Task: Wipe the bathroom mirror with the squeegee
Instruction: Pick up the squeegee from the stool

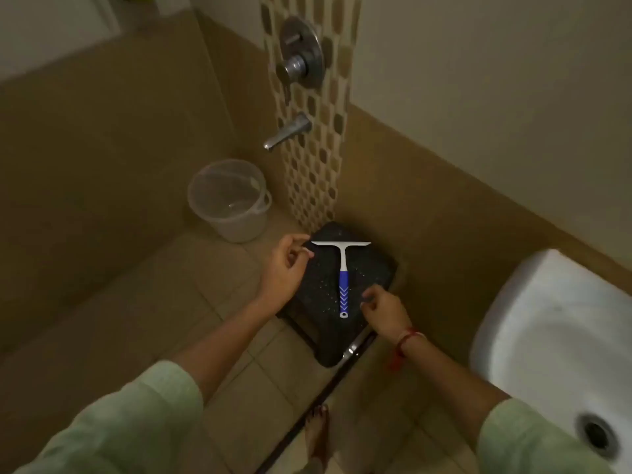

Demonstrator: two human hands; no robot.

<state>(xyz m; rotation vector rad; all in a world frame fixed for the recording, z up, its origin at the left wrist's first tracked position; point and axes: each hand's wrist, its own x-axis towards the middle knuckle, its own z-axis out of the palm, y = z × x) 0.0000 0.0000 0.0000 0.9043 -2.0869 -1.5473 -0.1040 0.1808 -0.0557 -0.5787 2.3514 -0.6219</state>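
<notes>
A squeegee (343, 268) with a white blade and a blue-and-white handle lies flat on a black perforated stool (321, 292), blade towards the wall. My left hand (287, 268) hovers at the blade's left end with loosely curled fingers, holding nothing. My right hand (384, 311) sits just right of the handle's end, fingers bent, empty; a red thread circles its wrist. No mirror is in view.
A clear plastic bucket (228, 200) stands on the tiled floor left of the stool, below a wall spout (286, 132) and mixer valve (301, 53). A white washbasin (561, 343) juts in at the right. My bare foot (317, 436) is by a dark floor threshold.
</notes>
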